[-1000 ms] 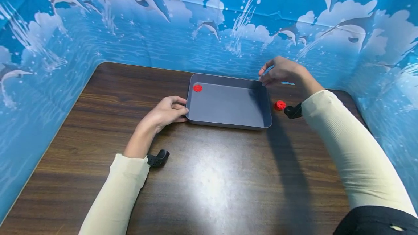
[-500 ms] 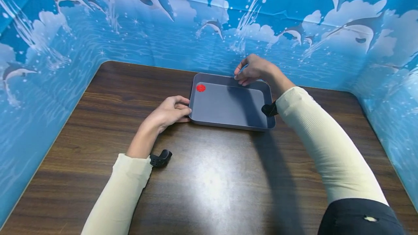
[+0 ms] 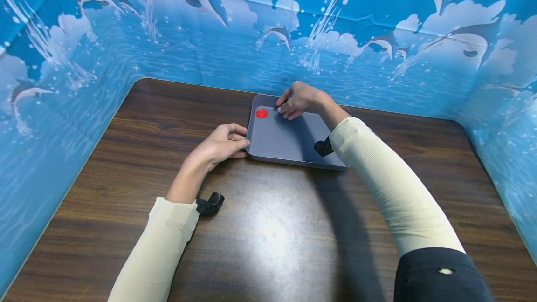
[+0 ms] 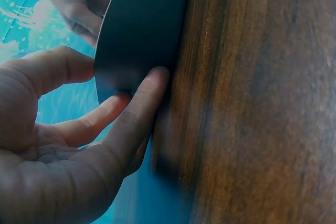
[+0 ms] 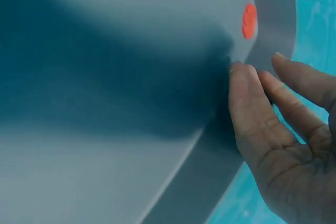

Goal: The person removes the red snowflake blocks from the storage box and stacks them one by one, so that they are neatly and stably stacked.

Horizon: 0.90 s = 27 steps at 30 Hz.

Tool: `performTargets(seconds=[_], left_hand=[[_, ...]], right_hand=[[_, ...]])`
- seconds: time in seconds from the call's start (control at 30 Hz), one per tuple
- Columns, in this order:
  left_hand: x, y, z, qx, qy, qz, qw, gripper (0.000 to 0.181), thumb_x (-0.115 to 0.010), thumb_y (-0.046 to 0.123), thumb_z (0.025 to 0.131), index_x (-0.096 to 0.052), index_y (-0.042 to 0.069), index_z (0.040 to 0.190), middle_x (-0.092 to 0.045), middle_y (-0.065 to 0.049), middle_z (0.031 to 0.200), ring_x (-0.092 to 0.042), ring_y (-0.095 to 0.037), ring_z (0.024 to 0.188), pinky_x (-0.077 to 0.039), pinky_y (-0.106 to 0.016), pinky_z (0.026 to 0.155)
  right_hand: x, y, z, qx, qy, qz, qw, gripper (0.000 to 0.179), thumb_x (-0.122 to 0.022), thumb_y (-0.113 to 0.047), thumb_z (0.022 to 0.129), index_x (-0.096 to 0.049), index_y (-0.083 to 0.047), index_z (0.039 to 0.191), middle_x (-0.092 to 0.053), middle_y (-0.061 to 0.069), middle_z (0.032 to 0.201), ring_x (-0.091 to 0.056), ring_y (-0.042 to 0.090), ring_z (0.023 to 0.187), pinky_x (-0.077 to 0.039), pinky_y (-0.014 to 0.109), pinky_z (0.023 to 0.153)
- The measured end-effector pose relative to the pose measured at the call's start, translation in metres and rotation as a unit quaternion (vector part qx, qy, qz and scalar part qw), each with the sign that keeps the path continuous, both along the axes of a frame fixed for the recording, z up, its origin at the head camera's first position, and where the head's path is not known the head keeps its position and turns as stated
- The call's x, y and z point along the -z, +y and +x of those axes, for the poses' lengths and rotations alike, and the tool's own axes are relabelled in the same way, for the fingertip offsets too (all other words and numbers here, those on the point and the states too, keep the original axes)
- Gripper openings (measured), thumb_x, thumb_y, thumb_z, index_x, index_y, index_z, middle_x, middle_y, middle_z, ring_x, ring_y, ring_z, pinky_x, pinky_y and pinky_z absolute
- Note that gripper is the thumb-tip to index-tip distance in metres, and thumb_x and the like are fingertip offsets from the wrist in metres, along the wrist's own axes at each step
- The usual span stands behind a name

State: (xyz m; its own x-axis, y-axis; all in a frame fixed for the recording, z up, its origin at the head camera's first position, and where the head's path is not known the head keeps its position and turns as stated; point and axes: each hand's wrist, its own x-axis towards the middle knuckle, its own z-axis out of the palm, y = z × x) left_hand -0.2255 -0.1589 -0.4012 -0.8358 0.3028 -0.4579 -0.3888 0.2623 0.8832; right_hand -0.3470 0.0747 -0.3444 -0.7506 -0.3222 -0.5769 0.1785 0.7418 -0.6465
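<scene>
A shallow grey rectangular tray [image 3: 293, 161] lies on the wooden table near its back edge. My left hand [image 3: 224, 142] rests against the tray's left end. In the left wrist view, fairly straight fingertips [image 4: 157, 77] touch the outside of its wall. A flat red toothed disc [image 3: 262, 113] lies in the tray's back left corner. Over the tray's back side, just right of that disc, is my right hand [image 3: 299, 100]. In the right wrist view its fingers [image 5: 244, 90] are close together by the back wall; whether something small is between them cannot be made out.
A blue dolphin-printed cloth [image 3: 235, 55] hangs behind and beside the brown table [image 3: 251, 246]. Black wrist cameras [image 3: 210, 203] stick out from both cuffs. The right sleeve [image 3: 377, 171] covers the tray's right end and part of the table beside it.
My right hand has moved left from the tray's back right corner to near the red disc. A second red piece on the table at the right is now hidden. The left hand stays at the tray.
</scene>
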Motion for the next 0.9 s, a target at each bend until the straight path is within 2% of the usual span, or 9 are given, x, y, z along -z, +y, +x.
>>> performTargets(seconds=[0.17,0.3,0.47,0.7,0.9], left_hand=[[0.0,0.0,0.0,0.005,0.0,0.002,1.0,0.051,-0.052,0.003,0.111,-0.038,-0.004,0.16,-0.051,-0.029,0.15,-0.061,-0.037,0.135,-0.059,-0.041,0.116],[0.0,0.001,-0.001,0.008,-0.001,-0.001,1.0,0.051,-0.053,0.004,0.111,-0.038,-0.004,0.16,-0.052,-0.028,0.149,-0.061,-0.037,0.133,-0.06,-0.041,0.115],[-0.002,0.002,-0.001,0.01,0.0,-0.007,0.9999,0.05,-0.053,0.004,0.111,-0.039,-0.003,0.159,-0.052,-0.028,0.149,-0.062,-0.035,0.131,-0.06,-0.041,0.114],[-0.003,0.001,-0.001,0.005,0.001,-0.01,0.9999,0.051,-0.054,0.003,0.111,-0.039,-0.004,0.159,-0.052,-0.028,0.149,-0.062,-0.036,0.131,-0.061,-0.041,0.114],[0.0,0.0,0.0,0.0,0.002,-0.01,0.9999,0.05,-0.054,0.002,0.11,-0.04,-0.004,0.157,-0.053,-0.028,0.149,-0.062,-0.035,0.131,-0.061,-0.039,0.113]], right_hand=[[0.013,-0.013,0.002,-0.018,-0.012,-0.007,0.9997,0.046,-0.064,-0.007,0.108,-0.058,-0.003,0.154,-0.065,0.025,0.146,-0.067,0.036,0.132,-0.063,0.042,0.11],[0.021,-0.022,0.003,-0.032,0.005,0.002,0.9995,0.047,-0.066,-0.009,0.107,-0.06,-0.009,0.154,-0.065,0.023,0.142,-0.069,0.032,0.124,-0.064,0.041,0.108],[0.027,-0.029,0.005,-0.045,0.04,0.02,0.998,0.036,-0.073,-0.008,0.103,-0.069,-0.008,0.139,-0.065,0.016,0.13,-0.07,0.024,0.107,-0.068,0.037,0.099],[0.031,-0.036,0.007,-0.057,0.08,0.038,0.9944,0.024,-0.08,-0.011,0.098,-0.071,-0.004,0.119,-0.063,0.013,0.124,-0.069,0.02,0.092,-0.071,0.031,0.085],[0.033,-0.039,0.006,-0.063,0.085,0.041,0.9935,0.02,-0.08,-0.01,0.098,-0.07,-0.002,0.113,-0.062,0.014,0.121,-0.072,0.019,0.086,-0.071,0.029,0.079]])
